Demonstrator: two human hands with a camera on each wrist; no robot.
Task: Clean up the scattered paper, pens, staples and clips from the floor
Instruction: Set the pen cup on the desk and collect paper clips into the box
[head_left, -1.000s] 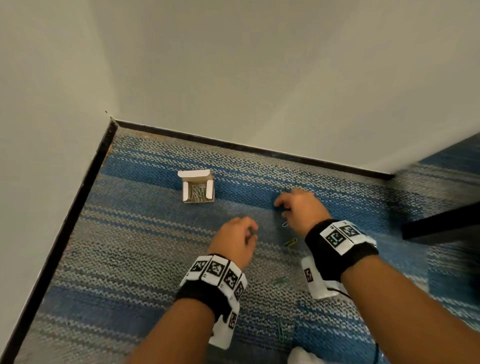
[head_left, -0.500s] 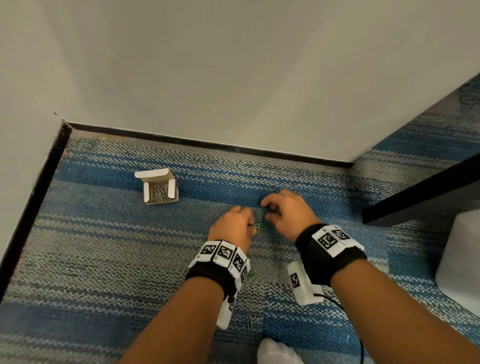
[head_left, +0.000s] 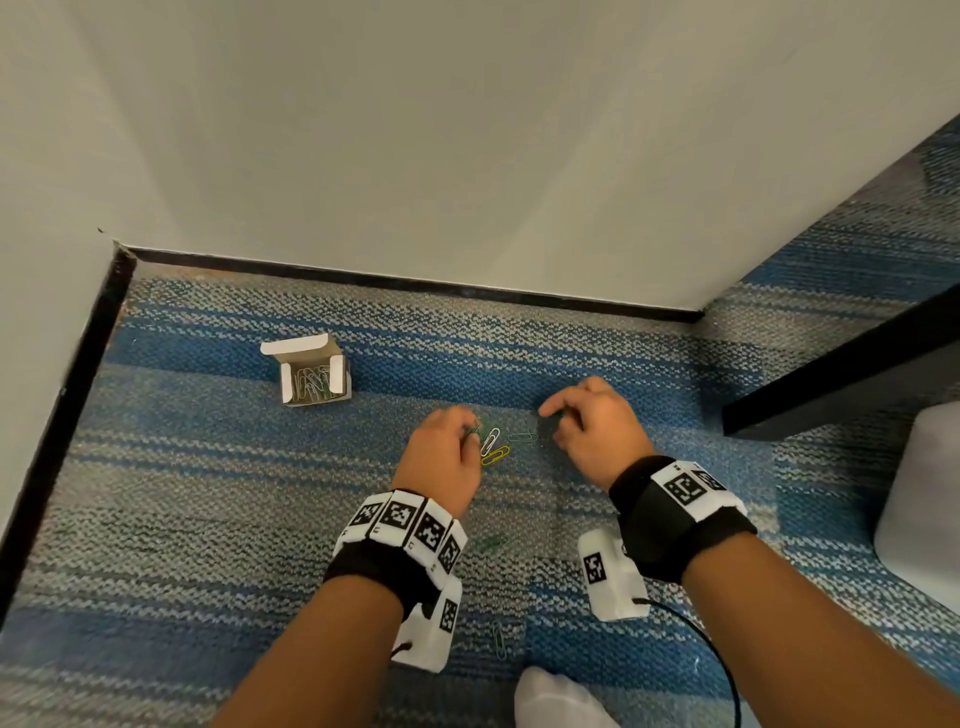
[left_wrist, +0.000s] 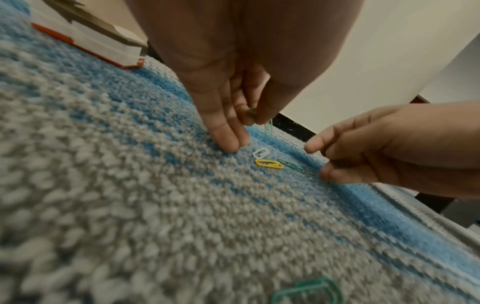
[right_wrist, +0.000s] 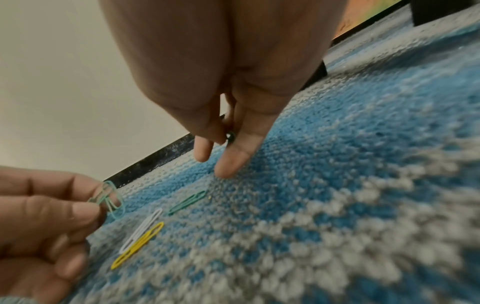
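A small open cardboard box (head_left: 311, 371) with paper clips inside stands on the blue-grey carpet, left of my hands. My left hand (head_left: 470, 431) pinches a few green clips (right_wrist: 106, 197) just above the floor. My right hand (head_left: 553, 421) pinches a small dark green clip (right_wrist: 230, 135) between thumb and finger. On the carpet between the two hands lie a white clip (head_left: 489, 440), a yellow clip (head_left: 495, 455) and a green clip (head_left: 522, 436). Two more green clips (head_left: 491, 543) (head_left: 498, 639) lie nearer to me, between my wrists.
Two cream walls meet at a black baseboard (head_left: 415, 283) behind the box. A dark furniture edge (head_left: 831, 379) juts in at the right, with a white object (head_left: 924, 493) below it. A white-socked foot (head_left: 556, 701) sits at the bottom edge.
Half a second ago my hands met over a bunch of clips. They have drawn apart, and the white, yellow and green clips now lie uncovered between them.
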